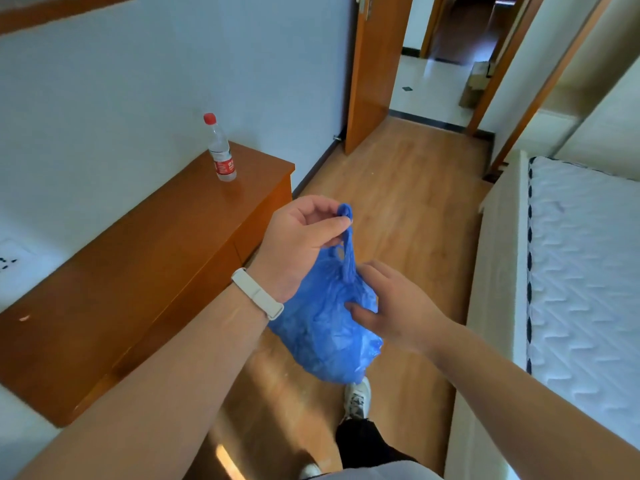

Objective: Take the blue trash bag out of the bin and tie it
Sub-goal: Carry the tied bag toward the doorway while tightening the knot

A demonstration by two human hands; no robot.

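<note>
A full blue trash bag point(325, 337) hangs in the air above the wooden floor, in the middle of the head view. My left hand point(298, 244), with a white band on its wrist, pinches the bag's twisted handles at the top and carries its weight. My right hand point(394, 303) rests against the bag's right side just under the gathered neck, fingers spread and touching the plastic. No bin is in view.
A low wooden cabinet point(138, 271) stands along the left wall with a red-capped water bottle point(221, 154) on it. A white mattress point(581, 271) lies on the right. An open wooden door point(374, 74) leads out ahead. My shoe point(356, 400) is under the bag.
</note>
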